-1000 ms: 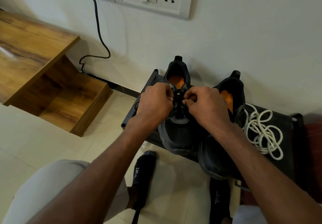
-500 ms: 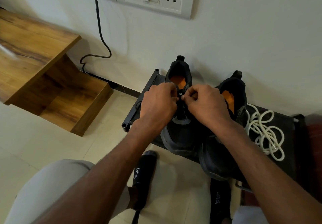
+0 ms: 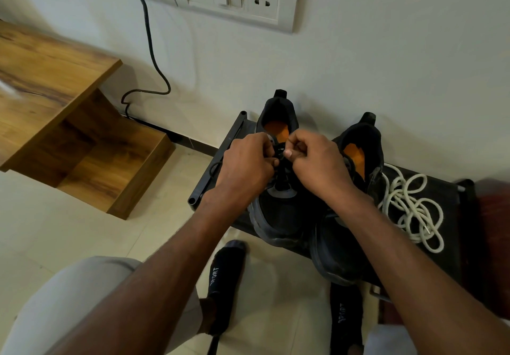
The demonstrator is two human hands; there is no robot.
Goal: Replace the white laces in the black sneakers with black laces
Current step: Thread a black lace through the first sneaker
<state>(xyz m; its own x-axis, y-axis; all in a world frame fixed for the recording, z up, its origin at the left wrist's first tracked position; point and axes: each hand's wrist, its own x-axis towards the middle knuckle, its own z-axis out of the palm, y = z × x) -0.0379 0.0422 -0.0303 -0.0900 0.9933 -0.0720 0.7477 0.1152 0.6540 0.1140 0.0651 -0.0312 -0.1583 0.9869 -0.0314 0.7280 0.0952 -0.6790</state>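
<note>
Low black rack (image 3: 218,158) by the wall: two black sneakers (image 3: 278,216), loose white laces (image 3: 411,208).

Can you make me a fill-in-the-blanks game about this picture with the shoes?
1. Both hands, the left hand and the right hand, work on the sneaker that stands on the person's ____ side.
2. The loose pile of laces on the rack is ____ in colour.
3. The insoles inside the sneakers are ____.
4. The socks have the word ____ printed on them.

Missing words: left; white; orange; SPORT
</note>
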